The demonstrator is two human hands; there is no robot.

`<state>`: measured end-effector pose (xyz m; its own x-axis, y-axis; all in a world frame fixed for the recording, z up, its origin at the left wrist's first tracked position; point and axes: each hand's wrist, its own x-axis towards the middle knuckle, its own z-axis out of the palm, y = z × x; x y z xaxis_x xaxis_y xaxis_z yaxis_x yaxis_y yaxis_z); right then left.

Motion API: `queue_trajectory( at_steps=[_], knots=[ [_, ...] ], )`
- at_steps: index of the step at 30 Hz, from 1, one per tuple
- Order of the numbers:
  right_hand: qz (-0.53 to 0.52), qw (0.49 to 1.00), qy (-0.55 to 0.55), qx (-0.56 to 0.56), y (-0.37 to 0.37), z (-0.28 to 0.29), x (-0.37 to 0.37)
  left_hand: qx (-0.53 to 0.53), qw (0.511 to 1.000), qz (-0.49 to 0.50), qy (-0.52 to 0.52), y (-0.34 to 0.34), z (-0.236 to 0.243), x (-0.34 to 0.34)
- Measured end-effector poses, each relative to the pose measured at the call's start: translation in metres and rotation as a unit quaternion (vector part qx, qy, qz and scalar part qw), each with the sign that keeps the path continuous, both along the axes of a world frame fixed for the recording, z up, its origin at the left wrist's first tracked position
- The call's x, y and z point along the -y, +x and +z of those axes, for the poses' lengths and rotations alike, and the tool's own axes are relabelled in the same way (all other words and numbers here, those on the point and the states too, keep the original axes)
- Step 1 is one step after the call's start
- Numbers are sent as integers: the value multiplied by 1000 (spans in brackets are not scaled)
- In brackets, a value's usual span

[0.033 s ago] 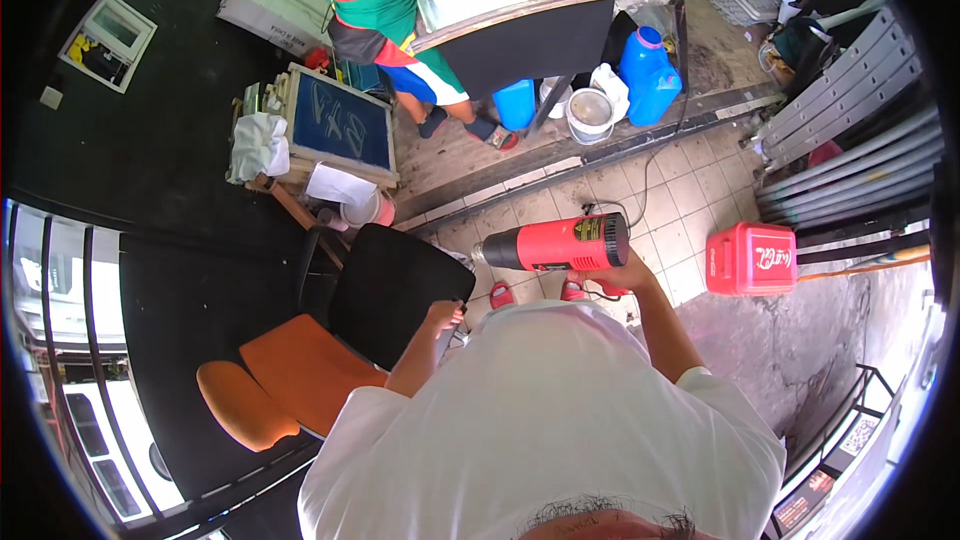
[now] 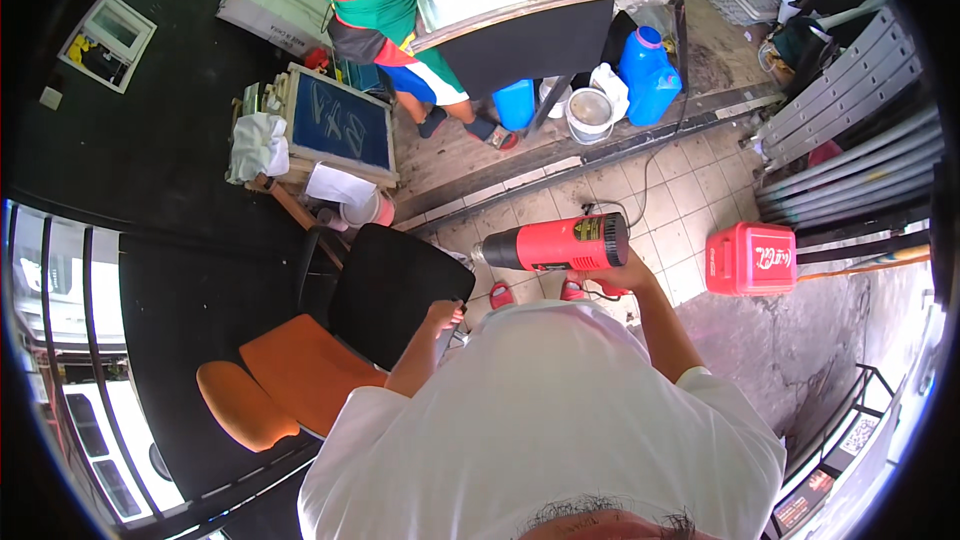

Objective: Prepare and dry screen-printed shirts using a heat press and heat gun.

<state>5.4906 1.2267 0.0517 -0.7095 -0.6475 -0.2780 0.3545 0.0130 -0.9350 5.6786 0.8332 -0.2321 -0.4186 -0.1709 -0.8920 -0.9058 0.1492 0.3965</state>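
Observation:
A red and black heat gun (image 2: pixel 555 244) is held level in front of me, its metal nozzle pointing left. My right hand (image 2: pixel 627 275) is wrapped round its grip, which the body of the tool mostly hides. From the tool's rear a dark cord (image 2: pixel 640 210) runs across the tiles and up toward the work table. My left hand (image 2: pixel 445 316) is low beside the black chair seat (image 2: pixel 400 278), fingers curled closed; what they hold, if anything, is hidden.
A person (image 2: pixel 375 10) leans over a framed screen on a table (image 2: pixel 520 35) ahead. Blue jugs (image 2: pixel 650 78) and a white bucket (image 2: pixel 590 115) stand below it. A red cooler box (image 2: pixel 750 258) sits right, near stacked pipes (image 2: pixel 850 175). An orange chair (image 2: pixel 310 370) is left.

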Motion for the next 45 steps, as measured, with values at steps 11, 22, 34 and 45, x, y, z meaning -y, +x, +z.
queue_trajectory(
  at_steps=[11, 22, 34, 45],
  knots=[
    [15, 999, 32, -26, -4, 5, 0, -4, 1000, -3, 15, 3, -9, -9],
    [16, 997, 41, -62, -5, 0, 3, -9, 1000, -5, 15, -1, -9, -1],
    [-3, 997, 31, -65, -2, 0, 8, 7, 1000, -5, 4, -6, -3, -4],
    [-3, 998, 23, -53, -4, 5, 6, 23, 1000, -13, 2, -9, -2, -5]
  ],
)
